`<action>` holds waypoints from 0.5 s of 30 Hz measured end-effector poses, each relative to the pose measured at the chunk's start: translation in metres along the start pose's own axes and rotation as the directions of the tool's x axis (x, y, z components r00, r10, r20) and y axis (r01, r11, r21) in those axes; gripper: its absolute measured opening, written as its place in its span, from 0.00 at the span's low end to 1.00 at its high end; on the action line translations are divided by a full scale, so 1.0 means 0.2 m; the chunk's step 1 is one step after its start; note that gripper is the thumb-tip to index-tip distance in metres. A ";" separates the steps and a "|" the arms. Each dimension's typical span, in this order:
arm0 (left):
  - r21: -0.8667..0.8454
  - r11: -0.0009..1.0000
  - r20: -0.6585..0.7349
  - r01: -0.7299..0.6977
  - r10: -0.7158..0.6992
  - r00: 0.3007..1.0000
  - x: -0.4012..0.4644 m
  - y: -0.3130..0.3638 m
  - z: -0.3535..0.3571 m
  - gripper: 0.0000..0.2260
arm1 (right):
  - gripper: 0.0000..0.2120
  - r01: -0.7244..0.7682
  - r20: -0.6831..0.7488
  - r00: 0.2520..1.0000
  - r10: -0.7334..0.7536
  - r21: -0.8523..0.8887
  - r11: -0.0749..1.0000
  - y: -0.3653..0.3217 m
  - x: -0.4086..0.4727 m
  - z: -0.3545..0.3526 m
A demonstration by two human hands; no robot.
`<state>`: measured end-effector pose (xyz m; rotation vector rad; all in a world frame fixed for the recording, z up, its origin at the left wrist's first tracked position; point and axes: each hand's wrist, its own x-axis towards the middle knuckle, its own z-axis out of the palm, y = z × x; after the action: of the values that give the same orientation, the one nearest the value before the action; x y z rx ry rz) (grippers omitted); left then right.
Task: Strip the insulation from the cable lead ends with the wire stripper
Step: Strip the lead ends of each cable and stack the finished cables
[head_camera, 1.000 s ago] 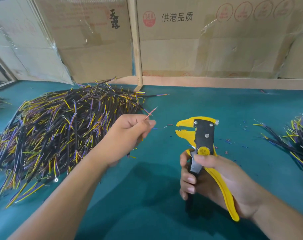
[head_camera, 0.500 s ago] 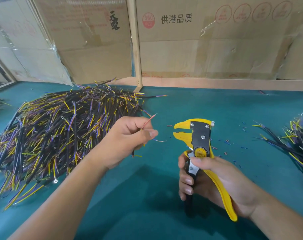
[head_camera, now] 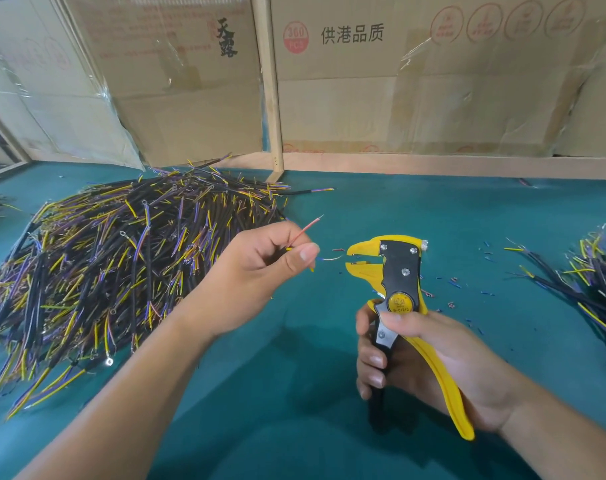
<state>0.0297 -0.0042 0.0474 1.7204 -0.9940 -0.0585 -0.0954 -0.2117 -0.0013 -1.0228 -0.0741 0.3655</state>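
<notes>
Teal tabletop [head_camera: 433, 209] before cardboard walls: a big pile [head_camera: 114, 265] waits far left, a smaller heap [head_camera: 592, 282] right. Our left hand [head_camera: 256, 271] pinches a cable's leads [head_camera: 303, 232] beside the wire stripper [head_camera: 395, 271], gripped by our right hand [head_camera: 426, 362], beak agape. Most work, we judge, remains.

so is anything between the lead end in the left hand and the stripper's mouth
Nothing visible. The left hand pinches the cable leads, and only an open gap over bare green table separates them from the open mouth of the wire stripper held by the right hand.
</notes>
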 end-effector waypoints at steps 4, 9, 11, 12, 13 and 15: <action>0.017 1.000 -0.026 -0.023 0.024 0.999 0.00 0.01 0.00 0.08 | 0.14 -0.005 -0.007 1.000 0.005 0.001 1.000 0.00 0.00 0.00; 0.000 0.999 -0.086 -0.051 0.051 0.995 0.00 0.02 0.01 0.08 | 0.12 -0.004 0.002 1.000 0.004 -0.006 1.000 0.00 0.00 0.00; -0.058 0.998 -0.170 -0.033 0.023 0.985 0.01 0.02 0.02 0.09 | 0.12 -0.006 0.002 1.000 0.006 -0.003 1.000 0.00 0.00 0.01; -0.084 0.996 -0.222 -0.022 0.002 0.975 0.01 0.01 0.02 0.10 | 0.12 -0.006 0.003 1.000 0.007 -0.003 1.000 0.00 0.00 0.01; -0.062 0.998 -0.266 -0.013 -0.004 0.964 0.01 0.01 0.02 0.10 | 0.12 -0.006 0.005 1.000 0.006 -0.003 1.000 0.00 0.00 0.01; 0.124 0.992 -0.293 0.012 0.025 0.956 0.01 0.00 0.02 0.12 | 0.12 -0.005 0.007 1.000 0.005 -0.012 1.000 0.00 0.00 0.01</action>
<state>0.0298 -0.0084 0.0478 1.7766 -0.7943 0.2627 -0.0955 -0.2112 0.0001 -1.0334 -0.0801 0.3739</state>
